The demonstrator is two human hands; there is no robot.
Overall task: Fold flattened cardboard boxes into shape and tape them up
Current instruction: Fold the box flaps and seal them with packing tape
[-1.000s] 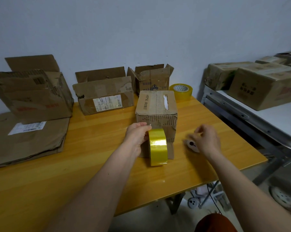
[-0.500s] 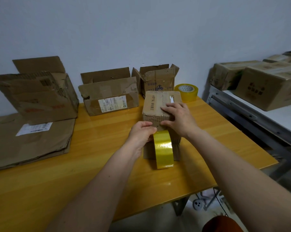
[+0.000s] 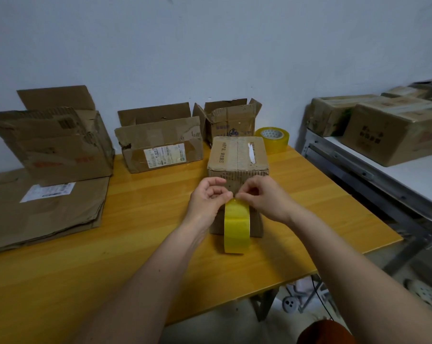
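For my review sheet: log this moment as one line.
step: taping | left hand: holds tape roll | right hand: pinches tape end | box: closed

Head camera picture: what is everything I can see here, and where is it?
Closed brown cardboard box: one, table centre.
Yellow tape roll on edge: one, against that box's near side.
Second yellow tape roll: one, back of table.
Open brown cardboard boxes: three, along the wall.
Flattened brown cardboard: a stack, table left.
Closed brown boxes: several, white shelf at right.
Orange wooden table: one.
Left hand: pinches the roll's top.
Right hand: pinches there too.
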